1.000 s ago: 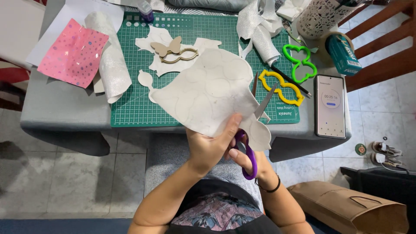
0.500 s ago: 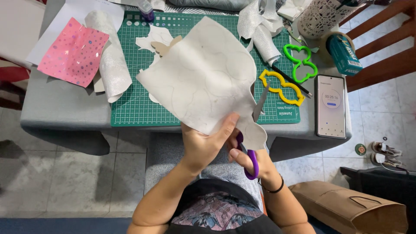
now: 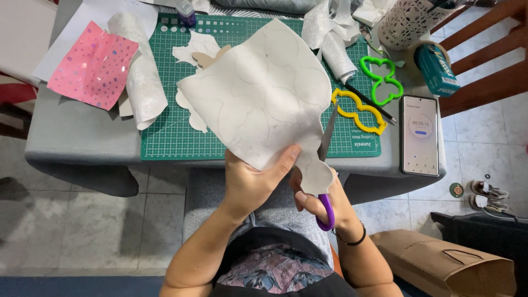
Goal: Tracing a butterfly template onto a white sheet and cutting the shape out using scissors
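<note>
Left hand (image 3: 254,184) fingers pinching white sheet (image 3: 261,96), right hand (image 3: 324,201) fingers around purple-handled scissors (image 3: 326,165)

The sheet (image 3: 258,99) in the left hand (image 3: 250,184) looked like a matt, pale material, stiff as thin felt or card, with faint traced outlines on it. The scissors (image 3: 325,165) had a smooth grey metal blade and a glossy purple plastic handle, and the cutting mat (image 3: 165,132) was of matt green rubbery plastic. The pink sheet (image 3: 93,66) was shiny like foil, the white roll (image 3: 144,82) glittered and looked rough, the yellow template (image 3: 357,110) was smooth plastic, and the chair (image 3: 484,66) was reddish wood.
</note>
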